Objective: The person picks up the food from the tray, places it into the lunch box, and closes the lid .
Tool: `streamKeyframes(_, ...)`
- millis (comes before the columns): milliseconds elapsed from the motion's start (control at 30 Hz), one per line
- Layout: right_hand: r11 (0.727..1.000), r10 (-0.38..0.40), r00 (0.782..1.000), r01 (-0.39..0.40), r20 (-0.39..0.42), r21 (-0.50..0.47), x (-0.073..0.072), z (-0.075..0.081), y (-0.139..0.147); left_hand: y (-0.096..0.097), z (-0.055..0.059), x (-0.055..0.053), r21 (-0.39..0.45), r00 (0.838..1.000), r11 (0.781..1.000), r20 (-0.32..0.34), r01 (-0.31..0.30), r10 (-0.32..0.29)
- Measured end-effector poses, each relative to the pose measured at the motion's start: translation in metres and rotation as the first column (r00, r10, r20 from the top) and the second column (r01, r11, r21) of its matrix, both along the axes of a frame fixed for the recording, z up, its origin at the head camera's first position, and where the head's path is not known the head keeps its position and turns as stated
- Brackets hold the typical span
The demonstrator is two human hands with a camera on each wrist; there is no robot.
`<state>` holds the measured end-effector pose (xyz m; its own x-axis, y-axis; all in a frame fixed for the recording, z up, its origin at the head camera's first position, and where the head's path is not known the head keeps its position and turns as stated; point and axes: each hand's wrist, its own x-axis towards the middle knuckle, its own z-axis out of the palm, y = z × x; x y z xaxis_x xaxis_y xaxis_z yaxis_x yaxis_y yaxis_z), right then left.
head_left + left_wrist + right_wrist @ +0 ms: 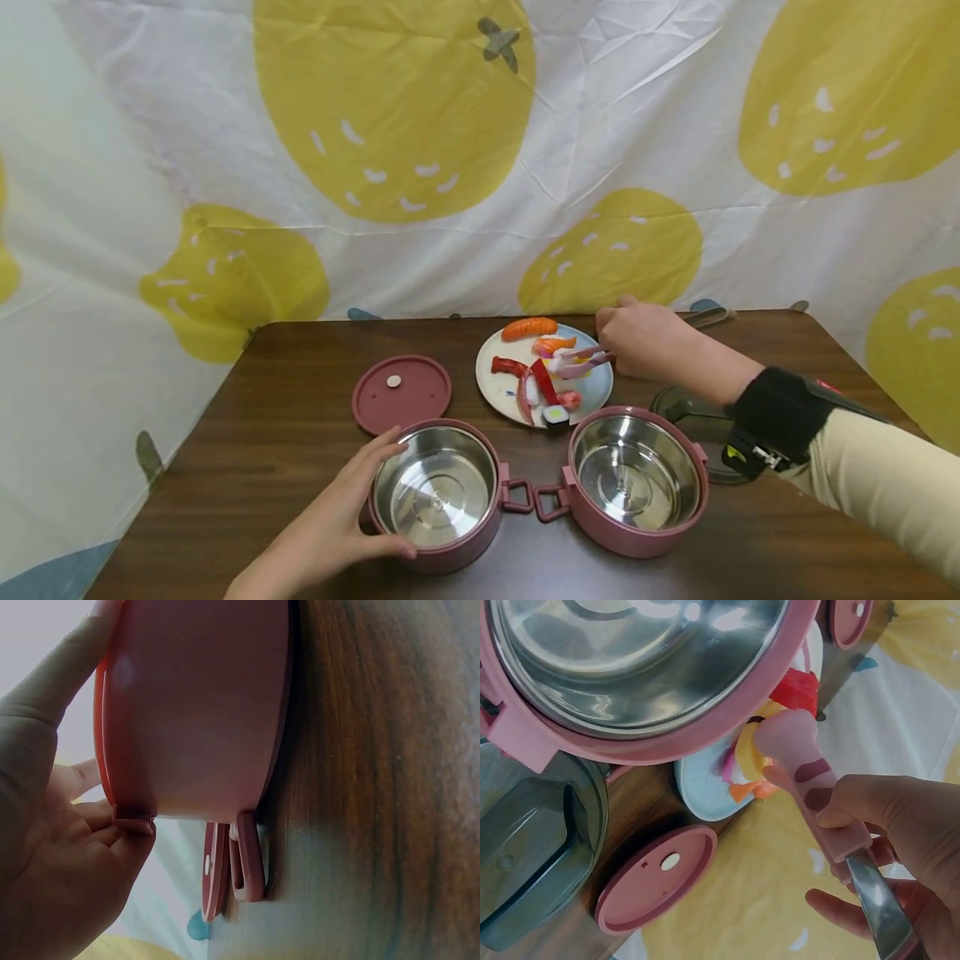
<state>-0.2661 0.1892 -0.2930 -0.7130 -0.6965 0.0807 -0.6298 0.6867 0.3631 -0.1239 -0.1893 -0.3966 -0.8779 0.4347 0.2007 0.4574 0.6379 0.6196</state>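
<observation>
Held in my right hand [645, 340] are pink tongs [821, 799] with a metal spring section. Their tips are over the plate [491, 390], among toy-like sushi pieces; whether they pinch a piece I cannot tell. An orange salmon piece [529, 329] lies at the plate's back and a small sushi roll [556, 415] at its front. My left hand [341, 512] grips the left pink pot [468, 542], thumb at the near rim and fingers at the far side. Beside it stands the right pink pot [637, 542]. Both pots show bare steel insides.
A round dark-pink lid [412, 404] lies behind the left pot. A see-through grey container [720, 433] sits behind the right pot, partly under my right forearm. Another pink lid [656, 889] shows in the right wrist view. A patterned cloth [420, 275] hangs behind the table.
</observation>
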Motion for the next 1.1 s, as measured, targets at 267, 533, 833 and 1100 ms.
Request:
streamKeyframes(267,1.0,0.002,1.0,-0.002,0.001,-0.025,0.0,0.002,0.001,0.001,-0.005,-0.001,0.004,1.0,1.0,0.002,-0.005,0.005)
streamKeyframes(533,0.997,0.042,0.995,-0.047,-0.093,-0.056,0.0,0.02,-0.002,0.002,-0.005,-0.003,0.007,1.0,1.0,-0.011,-0.002,0.002)
streamKeyframes(833,0.983,0.168,0.979,-0.175,-0.116,-0.052,0.021,0.04,-0.031,0.005,-0.007,-0.004,0.039,1.0,0.999,0.005,-0.021,0.021)
streamKeyframes(1100,0.933,0.344,0.929,-0.355,-0.138,-0.057,0.05,0.034,-0.076,0.004,-0.006,-0.006,0.065,0.998,0.997,0.051,-0.032,0.029)
